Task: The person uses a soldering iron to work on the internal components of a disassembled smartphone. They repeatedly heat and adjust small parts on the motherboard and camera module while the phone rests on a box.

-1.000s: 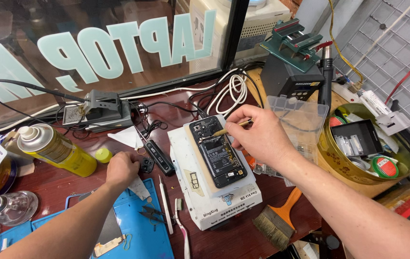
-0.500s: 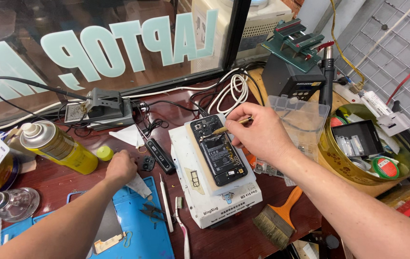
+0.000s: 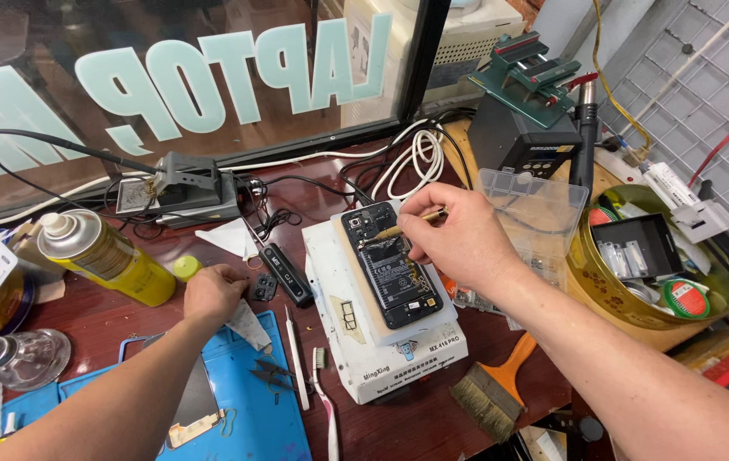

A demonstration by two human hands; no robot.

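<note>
Right hand: my right hand (image 3: 458,243) pinches a thin brass tool (image 3: 407,226) — its tip touches the top part of the open phone (image 3: 390,273).
Phone: it lies face down, back off, on a white box (image 3: 381,350) in the middle of the desk (image 3: 125,320).
Left hand: my left hand (image 3: 211,294) is curled, fingers pressed on a white wipe (image 3: 245,324) at the edge of the blue mat (image 3: 245,418).
Near the left hand: a small black part (image 3: 264,286) just beside it — a yellow spray can (image 3: 104,256) further left.
By the box: tweezers (image 3: 296,358), a toothbrush (image 3: 326,401), an orange brush (image 3: 492,388).
</note>
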